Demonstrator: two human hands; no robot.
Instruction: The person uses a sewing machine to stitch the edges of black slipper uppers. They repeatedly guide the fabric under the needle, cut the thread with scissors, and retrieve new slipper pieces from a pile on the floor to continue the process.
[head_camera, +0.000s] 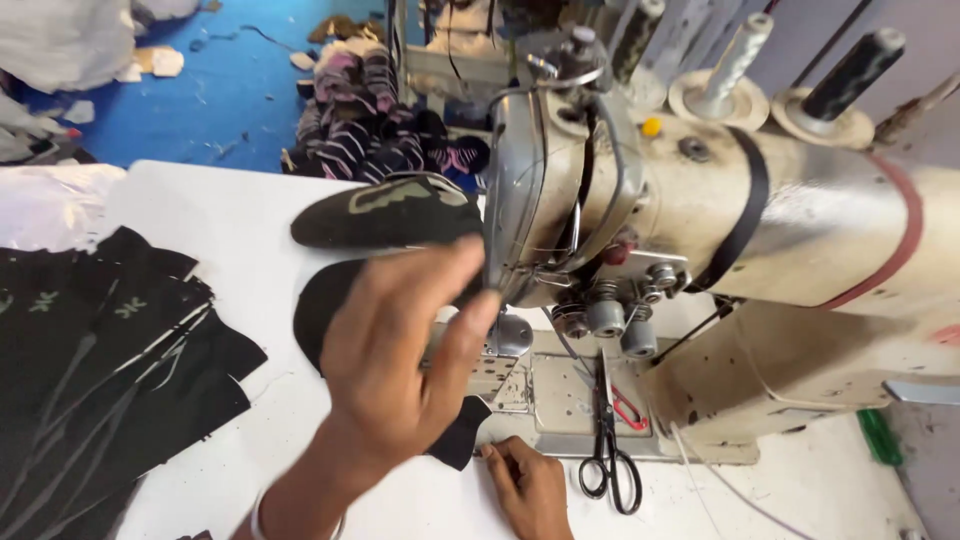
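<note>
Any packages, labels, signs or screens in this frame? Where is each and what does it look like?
None that can be made out: no package, sign or screen.
Nearest thing to a label: pale green motifs on the black fabric pieces stacked at left.
A similar green marking shows on the black piece beside the sewing machine.

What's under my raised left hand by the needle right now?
Under the left hand lies black fabric on the white table, one corner poking out near the right hand. The sewing machine plate shows beside it; the needle point is hidden.
</note>
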